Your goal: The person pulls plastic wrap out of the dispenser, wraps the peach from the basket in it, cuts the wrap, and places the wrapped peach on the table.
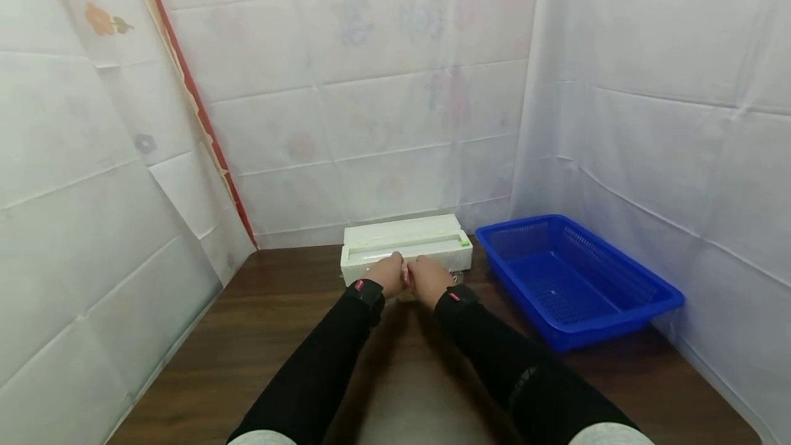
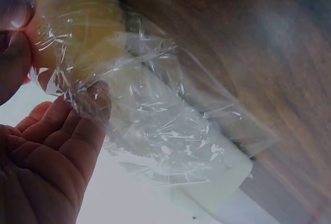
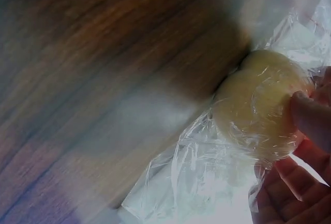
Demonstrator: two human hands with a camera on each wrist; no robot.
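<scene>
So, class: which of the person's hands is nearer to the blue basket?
Right. The right hand is on the side toward the blue basket; the left hand lies just beyond it, farther away. Both hands meet before the white dispenser box.

Right wrist view. Pale yellow round lump (image 3: 258, 102) at about 3 o'clock, wrapped in clear cling film (image 3: 207, 177). Film is crinkled and trails loose toward 6 o'clock. Right hand (image 3: 297, 169) enters from 4 o'clock; one fingertip (image 3: 307, 115) presses on the lump's right side through the film. Dark brown wooden tabletop (image 3: 93, 79) fills 9 to 12 o'clock, blurred, with a pale glare patch near centre.
</scene>
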